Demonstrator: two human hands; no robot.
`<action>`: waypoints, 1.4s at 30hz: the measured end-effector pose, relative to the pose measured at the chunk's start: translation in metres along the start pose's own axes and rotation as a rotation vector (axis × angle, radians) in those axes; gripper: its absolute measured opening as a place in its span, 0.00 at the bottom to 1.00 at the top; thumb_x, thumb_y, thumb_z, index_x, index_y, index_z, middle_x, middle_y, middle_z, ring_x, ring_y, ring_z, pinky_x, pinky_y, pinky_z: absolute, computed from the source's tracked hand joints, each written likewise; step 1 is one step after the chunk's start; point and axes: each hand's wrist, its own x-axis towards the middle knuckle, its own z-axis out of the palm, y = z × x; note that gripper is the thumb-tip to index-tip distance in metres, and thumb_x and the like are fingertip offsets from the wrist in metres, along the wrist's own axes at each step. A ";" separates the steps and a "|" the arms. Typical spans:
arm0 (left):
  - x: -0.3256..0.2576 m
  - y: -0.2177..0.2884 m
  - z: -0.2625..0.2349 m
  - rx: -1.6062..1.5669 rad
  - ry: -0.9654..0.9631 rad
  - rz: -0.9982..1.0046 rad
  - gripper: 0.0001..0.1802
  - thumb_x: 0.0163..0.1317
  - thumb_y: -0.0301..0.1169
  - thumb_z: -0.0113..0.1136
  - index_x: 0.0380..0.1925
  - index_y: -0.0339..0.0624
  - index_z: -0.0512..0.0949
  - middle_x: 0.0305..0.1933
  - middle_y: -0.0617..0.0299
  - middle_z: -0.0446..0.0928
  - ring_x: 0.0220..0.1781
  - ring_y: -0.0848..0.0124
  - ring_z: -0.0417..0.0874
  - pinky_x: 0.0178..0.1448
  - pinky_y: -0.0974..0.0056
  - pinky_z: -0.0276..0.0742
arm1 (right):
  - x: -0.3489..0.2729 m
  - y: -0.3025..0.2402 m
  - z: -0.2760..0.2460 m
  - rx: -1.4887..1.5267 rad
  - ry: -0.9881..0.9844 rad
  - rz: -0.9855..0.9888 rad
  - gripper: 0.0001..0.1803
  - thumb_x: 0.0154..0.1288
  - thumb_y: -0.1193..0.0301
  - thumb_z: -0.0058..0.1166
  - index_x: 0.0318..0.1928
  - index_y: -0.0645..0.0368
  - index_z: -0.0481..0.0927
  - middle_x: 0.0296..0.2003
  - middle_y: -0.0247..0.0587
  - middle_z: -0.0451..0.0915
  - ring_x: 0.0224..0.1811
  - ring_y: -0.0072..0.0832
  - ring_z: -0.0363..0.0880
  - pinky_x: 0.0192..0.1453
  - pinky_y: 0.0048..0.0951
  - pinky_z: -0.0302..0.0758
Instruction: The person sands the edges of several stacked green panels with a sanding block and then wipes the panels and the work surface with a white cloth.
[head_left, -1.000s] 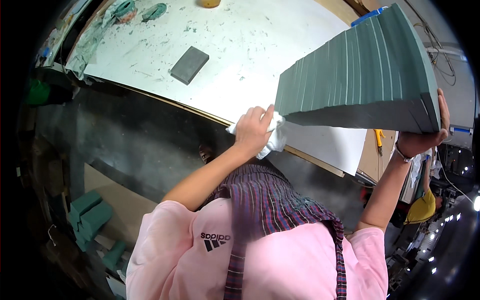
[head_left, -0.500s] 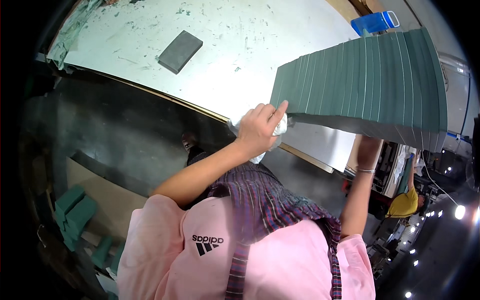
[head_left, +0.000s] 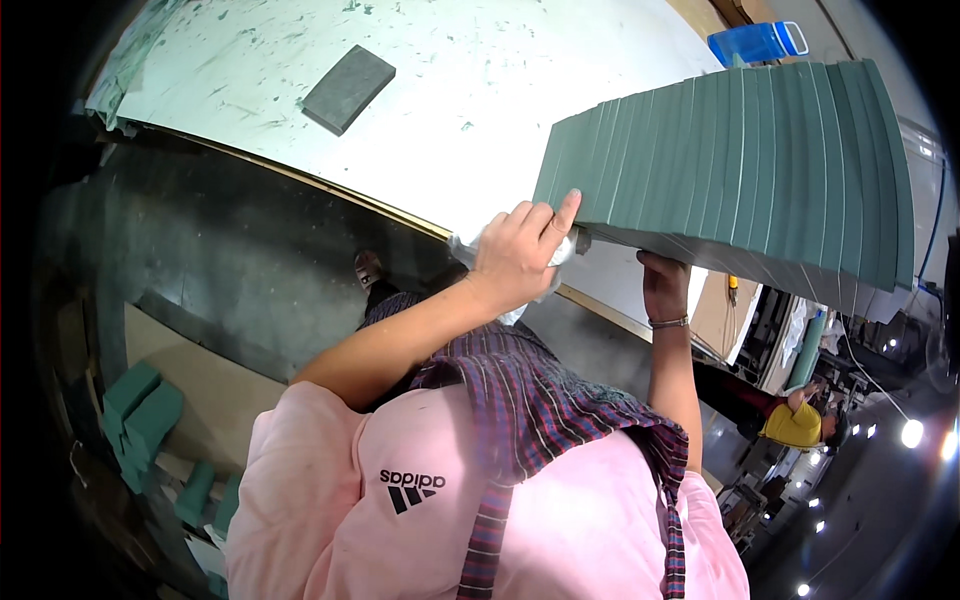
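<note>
A tall stack of dark green foam-like slabs point(head_left: 740, 165) stands on the white table. My left hand point(head_left: 520, 250) is closed around a crumpled white cloth point(head_left: 462, 248) at the stack's lower left corner. One of its digits stretches up against the end slab. A small dark grey piece point(head_left: 583, 240) pokes out beside the cloth; its kind is unclear. My right hand point(head_left: 665, 285) reaches up to the stack's near side, fingertips against its lower edge. Shade and the slabs partly hide those fingers, which look extended rather than gripping.
On the white table point(head_left: 430, 130) lies a single dark grey-green slab point(head_left: 349, 90), among green scraps. A blue jug point(head_left: 755, 44) stands behind the stack. Green blocks point(head_left: 140, 415) sit at the lower left. Another person in a yellow top point(head_left: 795, 425) is at the right.
My right hand has moved left along the stack's near side, closer to my left hand. My left hand keeps its hold on the cloth. The view has shifted slightly.
</note>
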 end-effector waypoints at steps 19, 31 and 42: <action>0.055 0.008 -0.042 -0.257 0.127 -0.091 0.36 0.51 0.27 0.62 0.64 0.41 0.67 0.53 0.52 0.71 0.52 0.54 0.74 0.53 0.56 0.74 | 0.005 0.003 0.007 -0.016 0.117 0.010 0.27 0.41 0.90 0.55 0.45 0.57 0.73 0.39 0.34 0.74 0.41 0.28 0.76 0.48 0.28 0.76; 0.102 -0.055 -0.011 -0.279 0.060 -0.169 0.27 0.58 0.23 0.52 0.61 0.39 0.71 0.56 0.45 0.76 0.59 0.51 0.75 0.63 0.57 0.70 | 0.004 0.014 0.012 0.121 0.269 0.010 0.25 0.39 0.89 0.53 0.43 0.57 0.73 0.37 0.34 0.74 0.39 0.29 0.76 0.42 0.28 0.78; 0.051 -0.066 -0.054 -0.605 -0.608 -0.473 0.18 0.63 0.22 0.49 0.53 0.39 0.78 0.50 0.51 0.81 0.51 0.59 0.81 0.55 0.61 0.74 | 0.010 0.024 0.007 0.166 0.205 0.056 0.20 0.43 0.88 0.52 0.39 0.56 0.75 0.35 0.34 0.75 0.38 0.29 0.76 0.41 0.28 0.77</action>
